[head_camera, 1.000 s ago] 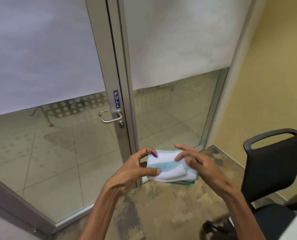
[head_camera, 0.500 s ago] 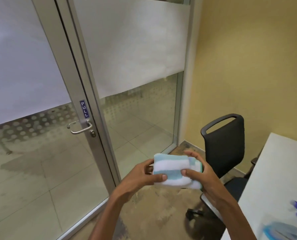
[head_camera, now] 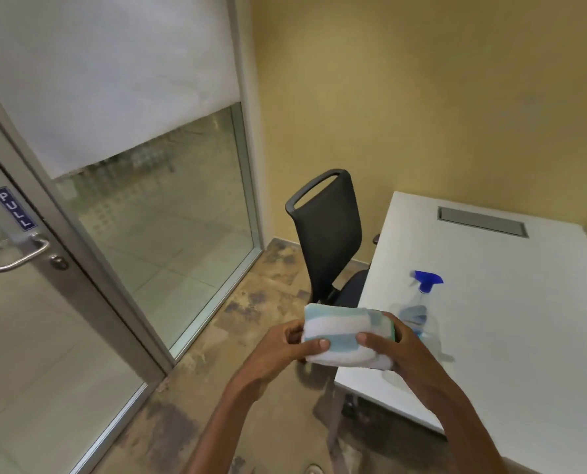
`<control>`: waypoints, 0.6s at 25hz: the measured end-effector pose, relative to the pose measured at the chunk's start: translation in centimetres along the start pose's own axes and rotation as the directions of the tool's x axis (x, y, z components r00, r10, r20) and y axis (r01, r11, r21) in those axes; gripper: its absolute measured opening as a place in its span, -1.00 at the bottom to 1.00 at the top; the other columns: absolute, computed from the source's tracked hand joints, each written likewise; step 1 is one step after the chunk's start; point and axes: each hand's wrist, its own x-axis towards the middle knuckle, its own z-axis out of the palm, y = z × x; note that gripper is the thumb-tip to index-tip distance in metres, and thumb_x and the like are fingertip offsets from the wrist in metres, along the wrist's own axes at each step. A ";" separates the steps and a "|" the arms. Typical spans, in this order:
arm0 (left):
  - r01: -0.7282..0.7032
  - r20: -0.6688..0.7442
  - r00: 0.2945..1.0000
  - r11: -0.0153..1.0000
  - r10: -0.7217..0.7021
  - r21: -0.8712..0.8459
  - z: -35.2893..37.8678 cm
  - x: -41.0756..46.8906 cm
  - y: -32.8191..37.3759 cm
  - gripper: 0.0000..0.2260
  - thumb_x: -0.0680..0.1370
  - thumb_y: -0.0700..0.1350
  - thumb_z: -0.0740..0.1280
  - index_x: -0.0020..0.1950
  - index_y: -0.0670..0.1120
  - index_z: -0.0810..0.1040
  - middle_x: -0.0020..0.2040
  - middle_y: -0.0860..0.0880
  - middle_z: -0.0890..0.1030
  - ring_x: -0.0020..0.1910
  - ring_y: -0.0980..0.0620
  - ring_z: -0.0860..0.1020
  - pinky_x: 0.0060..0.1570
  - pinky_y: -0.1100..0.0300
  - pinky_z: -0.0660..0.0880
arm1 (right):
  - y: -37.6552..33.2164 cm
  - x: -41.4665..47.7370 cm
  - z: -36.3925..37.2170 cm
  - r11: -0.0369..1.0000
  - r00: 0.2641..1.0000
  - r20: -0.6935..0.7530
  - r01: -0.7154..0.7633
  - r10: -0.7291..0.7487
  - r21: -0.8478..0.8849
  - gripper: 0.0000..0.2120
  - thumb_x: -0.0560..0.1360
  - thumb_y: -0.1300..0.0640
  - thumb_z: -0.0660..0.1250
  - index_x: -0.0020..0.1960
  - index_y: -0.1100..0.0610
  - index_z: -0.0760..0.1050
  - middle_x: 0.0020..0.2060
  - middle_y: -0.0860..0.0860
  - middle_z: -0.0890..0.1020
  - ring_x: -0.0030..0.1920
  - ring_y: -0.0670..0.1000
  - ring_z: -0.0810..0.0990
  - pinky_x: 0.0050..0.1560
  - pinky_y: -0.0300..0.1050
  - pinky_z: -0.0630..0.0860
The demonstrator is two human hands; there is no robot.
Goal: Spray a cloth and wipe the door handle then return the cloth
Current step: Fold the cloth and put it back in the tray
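A folded white cloth with teal stripes (head_camera: 345, 331) is held in front of me by both hands. My left hand (head_camera: 285, 350) grips its left end and my right hand (head_camera: 398, 350) grips its right end, thumbs on top. The cloth hovers over the near left corner of the white table (head_camera: 524, 323). A clear spray bottle with a blue trigger head (head_camera: 422, 302) stands on the table just behind my right hand. The metal door handle (head_camera: 18, 256) sits at the far left on the glass door, under a blue PULL sign (head_camera: 14, 208).
A black office chair (head_camera: 329, 234) stands between the glass wall and the table, pushed against the table's left edge. A grey cable hatch (head_camera: 481, 222) is set in the table's far side. Yellow wall behind. Mottled brown floor lies below my arms.
My view has swung right, away from the door, bringing the table and spray bottle into sight. Both hands stay closed on the folded cloth, now over the table corner.
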 end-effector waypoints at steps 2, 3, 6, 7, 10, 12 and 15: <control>0.035 -0.001 0.999 0.999 -0.035 -0.006 2.7 1.0 -0.4 -0.62 0.41 0.15 0.58 0.17 0.06 0.70 0.09 0.04 0.76 0.09 0.04 0.71 0.11 0.17 0.66 | 1.4 -1.3 -1.7 0.998 0.987 -0.148 0.068 -0.070 -0.014 -0.19 0.13 -0.27 0.59 0.32 -0.15 0.42 0.21 -0.01 0.61 0.20 0.10 0.63 0.25 0.09 0.59; 0.055 -0.006 0.998 0.998 -0.056 -0.017 4.4 1.6 -0.7 -0.68 0.43 0.12 0.57 0.13 0.05 0.71 0.05 0.04 0.77 0.04 0.08 0.72 0.04 0.22 0.66 | 2.1 -2.0 -2.6 0.998 0.973 -0.224 0.064 -0.059 0.018 -0.15 0.16 -0.23 0.59 0.38 -0.12 0.37 0.24 0.02 0.57 0.24 0.13 0.59 0.30 0.16 0.55; 0.094 -0.048 0.994 0.995 -0.095 -0.033 8.7 3.3 -1.6 -0.79 0.48 0.01 0.55 0.06 -0.04 0.74 -0.02 -0.05 0.77 -0.14 0.12 0.69 -0.25 0.40 0.55 | 3.9 -3.4 -5.3 0.990 0.953 -0.303 0.049 -0.007 0.132 -0.39 0.49 0.01 0.43 0.46 -0.12 0.26 0.32 0.05 0.46 0.30 0.16 0.53 0.34 0.29 0.48; 0.099 -0.061 0.993 0.995 -0.101 -0.032 9.9 4.0 -1.8 -0.78 0.48 -0.01 0.55 0.08 -0.07 0.74 0.00 -0.08 0.77 -0.14 0.09 0.68 -0.27 0.41 0.55 | 4.4 -3.7 -6.4 0.987 0.956 -0.294 0.046 0.001 0.153 -0.41 0.52 0.05 0.40 0.47 -0.12 0.24 0.34 0.05 0.46 0.30 0.17 0.53 0.33 0.30 0.49; 0.130 -0.068 0.989 0.991 -0.131 -0.014 13.0 6.9 -1.9 -0.73 0.51 -0.03 0.54 0.15 -0.11 0.70 0.01 -0.05 0.76 -0.06 0.05 0.70 -0.23 0.39 0.59 | 5.1 -4.1 -9.6 0.986 0.947 -0.321 0.074 -0.022 0.150 -0.39 0.49 0.11 0.46 0.44 -0.14 0.29 0.32 0.03 0.50 0.30 0.17 0.54 0.31 0.27 0.52; 0.161 -0.036 0.986 0.987 -0.160 0.013 14.6 9.1 -2.1 -0.78 0.55 -0.02 0.49 0.15 -0.07 0.68 -0.05 0.05 0.73 -0.09 0.14 0.69 -0.23 0.42 0.59 | 5.5 -3.6 -11.6 0.975 0.917 -0.398 0.100 -0.013 0.198 -0.45 0.44 0.11 0.51 0.32 -0.17 0.37 0.24 0.01 0.55 0.23 0.15 0.60 0.21 0.16 0.61; 0.217 0.015 0.976 0.975 -0.218 0.039 16.3 12.8 -2.7 -0.72 0.61 -0.04 0.42 0.25 -0.17 0.65 -0.07 0.07 0.71 -0.10 0.19 0.68 -0.20 0.42 0.60 | 6.0 -1.9 -14.5 0.976 0.850 -0.526 0.101 0.017 0.194 -0.50 0.38 0.06 0.56 0.26 -0.02 0.46 0.14 0.07 0.62 0.12 0.14 0.65 -0.03 -0.01 0.70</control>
